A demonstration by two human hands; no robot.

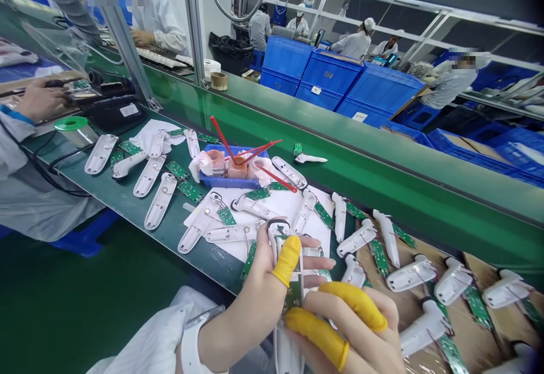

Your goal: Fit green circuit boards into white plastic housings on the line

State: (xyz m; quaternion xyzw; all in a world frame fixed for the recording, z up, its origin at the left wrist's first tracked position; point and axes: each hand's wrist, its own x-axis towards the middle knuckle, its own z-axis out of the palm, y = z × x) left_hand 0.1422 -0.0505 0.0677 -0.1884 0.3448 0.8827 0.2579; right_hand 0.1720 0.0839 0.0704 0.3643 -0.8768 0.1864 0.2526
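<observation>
White housing (289,351): I hold it at the tabletop's (121,195) near edge, with a green board (293,296) against its open side.
Left hand (259,289): gripping the housing, thumb in a yellow finger cot (288,259) across the front, fingers behind.
Right hand (365,328): thumb and forefinger at the board's lower end; whether they pinch it, I cannot tell.
Board in hand: inside or just over the housing; I judge this one partway, seating unclear.
Other housings (160,203): along the tabletop and on cardboard (505,334) at its right end, many boards (190,191) outside.
</observation>
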